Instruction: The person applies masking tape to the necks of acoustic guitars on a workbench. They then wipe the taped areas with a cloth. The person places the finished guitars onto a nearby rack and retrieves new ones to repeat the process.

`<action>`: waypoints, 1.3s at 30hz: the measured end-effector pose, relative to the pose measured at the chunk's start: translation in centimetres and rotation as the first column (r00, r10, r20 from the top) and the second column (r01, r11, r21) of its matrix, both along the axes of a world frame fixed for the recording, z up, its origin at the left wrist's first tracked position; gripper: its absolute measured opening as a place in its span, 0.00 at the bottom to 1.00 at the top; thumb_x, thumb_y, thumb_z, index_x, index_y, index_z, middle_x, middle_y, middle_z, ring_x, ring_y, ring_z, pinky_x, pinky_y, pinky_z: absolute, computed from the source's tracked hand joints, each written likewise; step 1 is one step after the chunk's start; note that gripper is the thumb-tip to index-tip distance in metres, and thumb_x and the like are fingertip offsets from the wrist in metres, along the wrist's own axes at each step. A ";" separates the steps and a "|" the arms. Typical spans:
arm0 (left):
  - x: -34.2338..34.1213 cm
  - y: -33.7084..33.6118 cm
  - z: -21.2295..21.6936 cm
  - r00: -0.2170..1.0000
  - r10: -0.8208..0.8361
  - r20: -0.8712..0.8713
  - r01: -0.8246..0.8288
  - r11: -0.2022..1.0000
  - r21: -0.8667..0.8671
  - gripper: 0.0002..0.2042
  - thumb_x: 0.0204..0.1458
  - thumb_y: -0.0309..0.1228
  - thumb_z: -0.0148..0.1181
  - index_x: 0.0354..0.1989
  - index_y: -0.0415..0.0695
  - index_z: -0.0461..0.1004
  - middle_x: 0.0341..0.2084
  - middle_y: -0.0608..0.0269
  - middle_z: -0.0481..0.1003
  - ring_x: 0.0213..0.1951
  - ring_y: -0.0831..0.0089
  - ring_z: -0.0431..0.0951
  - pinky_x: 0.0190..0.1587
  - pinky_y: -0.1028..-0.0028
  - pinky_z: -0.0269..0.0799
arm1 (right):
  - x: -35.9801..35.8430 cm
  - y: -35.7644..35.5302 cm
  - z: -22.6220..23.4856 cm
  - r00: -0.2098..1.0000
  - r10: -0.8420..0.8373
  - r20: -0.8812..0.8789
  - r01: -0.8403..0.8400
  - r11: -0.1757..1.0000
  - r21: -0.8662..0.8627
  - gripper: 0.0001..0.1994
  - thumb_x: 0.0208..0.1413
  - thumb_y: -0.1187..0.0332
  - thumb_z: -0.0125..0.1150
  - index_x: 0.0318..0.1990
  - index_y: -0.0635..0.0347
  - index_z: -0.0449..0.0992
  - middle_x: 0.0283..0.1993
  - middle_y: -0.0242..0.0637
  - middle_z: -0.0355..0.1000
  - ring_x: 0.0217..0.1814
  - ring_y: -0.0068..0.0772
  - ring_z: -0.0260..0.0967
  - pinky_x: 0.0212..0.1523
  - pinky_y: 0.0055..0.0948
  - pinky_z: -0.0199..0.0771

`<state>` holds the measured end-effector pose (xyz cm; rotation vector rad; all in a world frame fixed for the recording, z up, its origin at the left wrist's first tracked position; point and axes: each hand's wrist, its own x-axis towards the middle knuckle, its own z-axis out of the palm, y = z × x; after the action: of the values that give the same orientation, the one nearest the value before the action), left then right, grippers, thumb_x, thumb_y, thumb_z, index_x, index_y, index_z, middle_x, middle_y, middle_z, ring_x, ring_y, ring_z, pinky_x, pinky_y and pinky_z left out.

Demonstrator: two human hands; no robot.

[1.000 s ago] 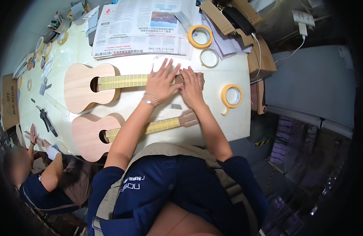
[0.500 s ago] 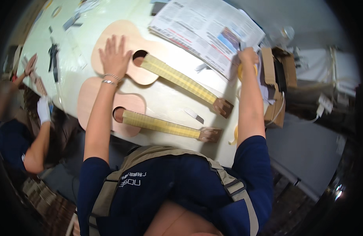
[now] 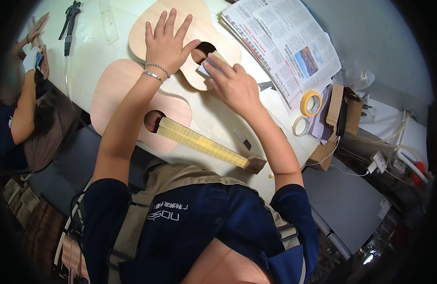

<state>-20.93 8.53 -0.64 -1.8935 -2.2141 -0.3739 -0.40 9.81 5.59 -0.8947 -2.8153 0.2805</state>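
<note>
Two unfinished wooden ukuleles lie on the white table. My left hand [image 3: 167,45] rests flat on the body of the far ukulele [image 3: 206,19], fingers spread. My right hand [image 3: 235,85] is closed on a small pale grey-blue folded sheet [image 3: 205,69] that looks like sandpaper, beside that ukulele's sound hole. The far ukulele's neck is mostly hidden under my right hand and forearm. Closer to me is the near ukulele [image 3: 119,102]. Yellow masking tape [image 3: 199,143] covers its fretboard, and its brown headstock [image 3: 254,164] points right.
Newspapers [image 3: 280,35] lie stacked at the far right. Two tape rolls, one orange [image 3: 311,103] and one pale [image 3: 301,126], sit near a cardboard box [image 3: 339,111]. A small grey-ended strip [image 3: 243,138] and an air blow gun [image 3: 69,28] lie on the table. Another person's gloved hand [image 3: 31,60] works at left.
My right hand has come from beside the newspapers to the far ukulele's sound hole, with the sheet in it. My left hand stays on the body. The whole view has shifted.
</note>
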 end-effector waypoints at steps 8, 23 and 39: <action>-0.1 -0.2 0.3 1.000 -0.005 0.002 0.005 0.999 -0.034 0.29 0.54 0.56 0.42 0.64 0.62 0.54 0.63 0.57 0.52 0.64 0.58 0.49 0.60 0.44 0.41 | -4.5 0.8 -1.4 0.987 -0.149 0.063 0.141 0.983 0.115 0.12 0.48 0.63 0.57 0.41 0.47 0.78 0.47 0.20 0.73 0.27 0.32 0.67 0.20 0.26 0.73; 0.3 0.0 0.4 0.999 -0.032 0.035 0.032 0.999 -0.002 0.27 0.55 0.53 0.42 0.63 0.61 0.56 0.62 0.56 0.54 0.64 0.57 0.50 0.62 0.46 0.35 | -3.7 1.8 -2.7 0.973 -0.160 0.166 0.132 0.977 0.170 0.10 0.48 0.62 0.57 0.36 0.51 0.79 0.43 0.22 0.75 0.28 0.31 0.69 0.18 0.27 0.72; 4.5 -0.1 1.5 0.876 -0.025 0.482 0.093 0.989 -0.116 0.08 0.43 0.43 0.64 0.21 0.55 0.80 0.63 0.63 0.52 0.66 0.58 0.40 0.63 0.48 0.24 | 11.2 -0.7 -6.1 0.851 -0.388 -0.354 0.473 0.860 0.193 0.14 0.50 0.71 0.57 0.46 0.55 0.76 0.50 0.33 0.72 0.32 0.35 0.67 0.39 0.29 0.70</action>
<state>-16.41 8.42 0.82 -2.1274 -2.5425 -0.8018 10.79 9.09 -0.55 -1.2620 -2.2177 -0.0383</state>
